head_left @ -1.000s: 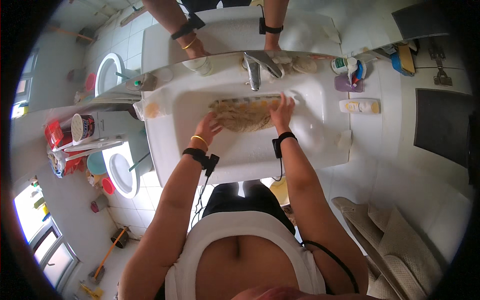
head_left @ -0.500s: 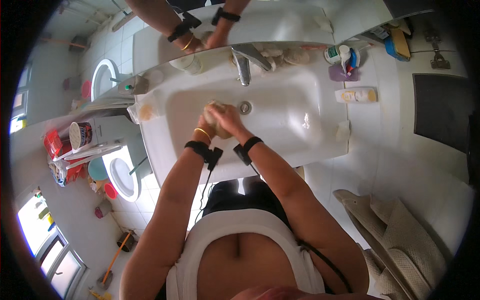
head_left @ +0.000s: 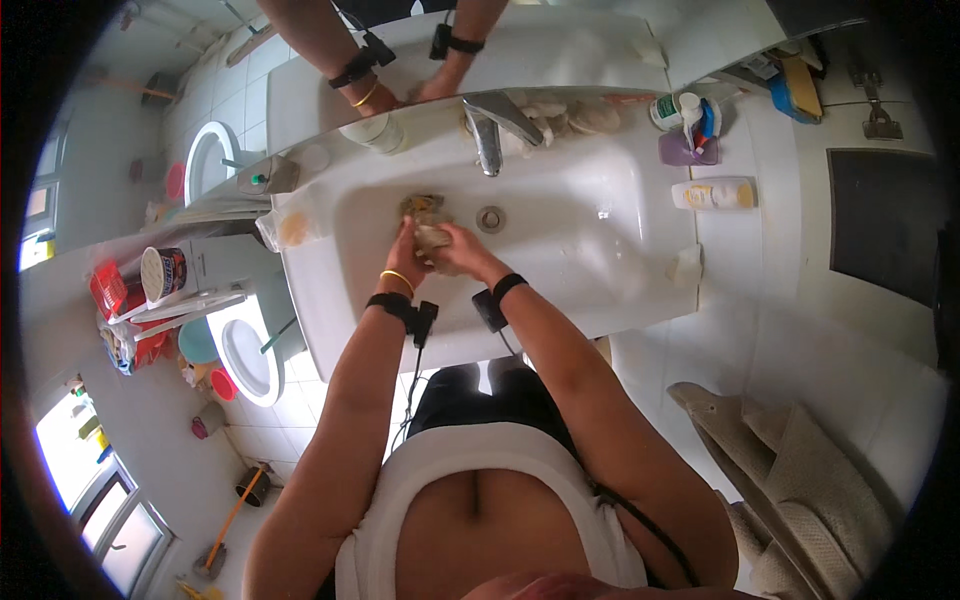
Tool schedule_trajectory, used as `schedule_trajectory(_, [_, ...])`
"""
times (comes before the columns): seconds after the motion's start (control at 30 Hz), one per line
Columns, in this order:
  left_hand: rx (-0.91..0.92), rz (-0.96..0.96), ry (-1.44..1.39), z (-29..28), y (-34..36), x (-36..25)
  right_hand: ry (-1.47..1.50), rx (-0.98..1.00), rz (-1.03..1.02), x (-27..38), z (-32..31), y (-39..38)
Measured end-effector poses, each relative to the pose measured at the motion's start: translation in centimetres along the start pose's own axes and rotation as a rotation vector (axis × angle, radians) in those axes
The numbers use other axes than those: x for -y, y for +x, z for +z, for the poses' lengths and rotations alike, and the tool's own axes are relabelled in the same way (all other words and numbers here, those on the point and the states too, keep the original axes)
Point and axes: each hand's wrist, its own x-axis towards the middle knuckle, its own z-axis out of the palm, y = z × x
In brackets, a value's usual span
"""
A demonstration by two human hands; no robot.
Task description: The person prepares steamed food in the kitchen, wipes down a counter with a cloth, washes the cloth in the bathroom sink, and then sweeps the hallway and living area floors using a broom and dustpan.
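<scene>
At the far left is a bright window (head_left: 100, 490); to its right, a round food tub (head_left: 163, 271) lies tipped, and an orange-handled mop or brush (head_left: 232, 520) leans lower down. Next come a red bowl (head_left: 223, 384) and a white toilet (head_left: 248, 360). A clear plastic bag (head_left: 296, 228) sits on the left rim of the white washbasin (head_left: 570, 245).

Over the basin's left half, the left hand (head_left: 404, 250), with a yellow bracelet (head_left: 398, 279) at the wrist, has its fingers curled on the left side of a bunched beige cloth (head_left: 430, 238). The cloth lies between both hands, a darker patterned end poking out beyond the fingers, toward the mirror. The right hand (head_left: 464, 252) clasps its right side; single fingers are hard to make out there.

The drain (head_left: 490, 219) is just right of the cloth, with the chrome faucet (head_left: 487, 140) above it. Farther right, a purple holder (head_left: 688, 150) stands near a white bottle (head_left: 713, 194), and a beige towel (head_left: 790, 480) hangs in folds at the lower right.
</scene>
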Motion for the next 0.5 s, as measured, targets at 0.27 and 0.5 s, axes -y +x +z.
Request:
schedule_trajectory(0.27, [0.243, -0.104, -0.288, 4.4, -0.3, 2.5, -0.068, -0.299, -0.066, 2.6, -2.8, 0.3])
schedule_trajectory(0.5, [-0.01, 0.059, 0.077, -0.4, -2.7, 0.4, -0.74, -0.765, -0.027, -5.0, -11.2, -1.4])
